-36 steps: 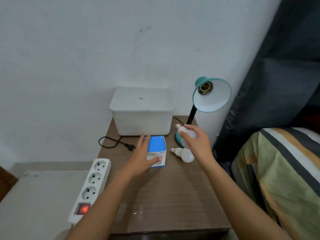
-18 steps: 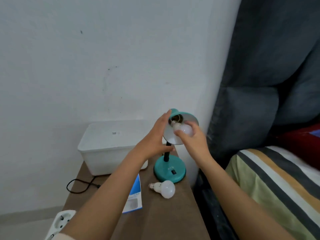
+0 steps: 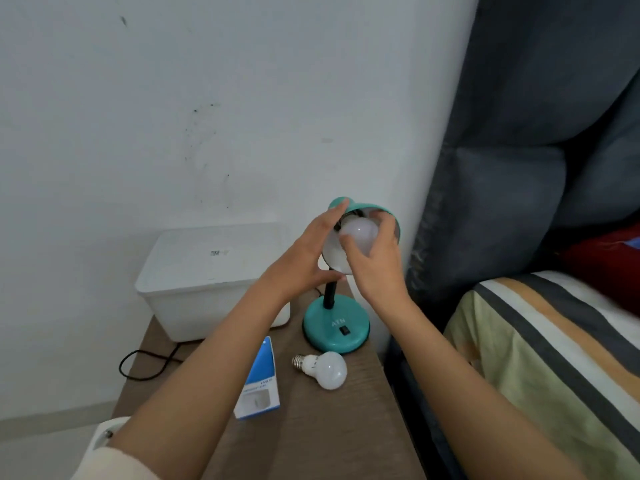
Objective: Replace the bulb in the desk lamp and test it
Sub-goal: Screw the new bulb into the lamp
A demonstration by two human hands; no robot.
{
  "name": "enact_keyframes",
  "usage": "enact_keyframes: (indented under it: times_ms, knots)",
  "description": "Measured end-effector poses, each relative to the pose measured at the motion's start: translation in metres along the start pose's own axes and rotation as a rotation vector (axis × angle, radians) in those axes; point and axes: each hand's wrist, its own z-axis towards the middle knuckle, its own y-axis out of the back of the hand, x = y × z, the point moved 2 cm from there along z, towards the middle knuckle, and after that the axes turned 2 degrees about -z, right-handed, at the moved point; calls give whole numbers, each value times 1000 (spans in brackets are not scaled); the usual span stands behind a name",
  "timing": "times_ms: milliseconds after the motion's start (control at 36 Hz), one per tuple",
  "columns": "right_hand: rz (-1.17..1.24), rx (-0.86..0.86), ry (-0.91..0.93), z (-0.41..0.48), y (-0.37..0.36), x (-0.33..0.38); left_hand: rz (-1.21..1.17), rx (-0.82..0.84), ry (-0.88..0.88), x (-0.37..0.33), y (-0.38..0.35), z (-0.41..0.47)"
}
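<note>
A teal desk lamp stands on its round base (image 3: 335, 328) at the back right of the wooden bedside table (image 3: 311, 431). My left hand (image 3: 304, 258) grips the left side of the lamp shade (image 3: 382, 211). My right hand (image 3: 375, 261) holds a white bulb (image 3: 358, 232) inside the shade, its screw end hidden at the socket. A second white bulb (image 3: 325, 369) lies on its side on the table in front of the base. A blue and white bulb box (image 3: 260, 382) lies to its left.
A white lidded plastic box (image 3: 207, 275) sits at the back left of the table, with a black cable (image 3: 145, 365) curling beside it. A white power strip's end (image 3: 104, 434) shows at lower left. A bed with a striped blanket (image 3: 540, 358) and grey headboard stands right.
Both hands rose from the table to the lamp. My left hand let go of the bulb box and took the shade; my right hand carried the bulb up into the shade.
</note>
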Motion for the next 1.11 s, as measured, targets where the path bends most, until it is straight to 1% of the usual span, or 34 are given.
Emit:
enact_keyframes:
  times_ms: [56,111,194,333,389,556,667,778,861,917,1000,1111]
  knots:
    - [32,-43,-11,-2,0,4,8,3,5,0,-1,0]
    - [59,-42,-49,-1,0,7,3,1,7,0,0,0]
    - [21,16,-95,3,1,4,-19,-7,29,-1,1,-1]
    - [-21,-33,-129,-2,3,4,-15,-3,36,-4,1,-3]
    - [-41,-21,-157,-3,4,4,-21,-4,45,-5,1,-4]
    - [-98,2,-88,-6,6,3,-34,-4,60,-6,2,-6]
    - [-51,2,-177,-5,7,-1,-47,6,83,-8,3,-6]
    - [-62,13,-152,-2,9,2,-48,2,80,-7,2,-6]
    - [32,27,-235,-1,9,-1,-52,3,87,-7,2,-6]
    - [46,12,-230,0,9,0,-60,4,92,-8,2,-6]
    - [-44,13,-166,-1,8,0,-58,1,93,-9,1,-6]
    - [-10,11,-197,-5,6,-4,-57,1,94,-9,1,-6]
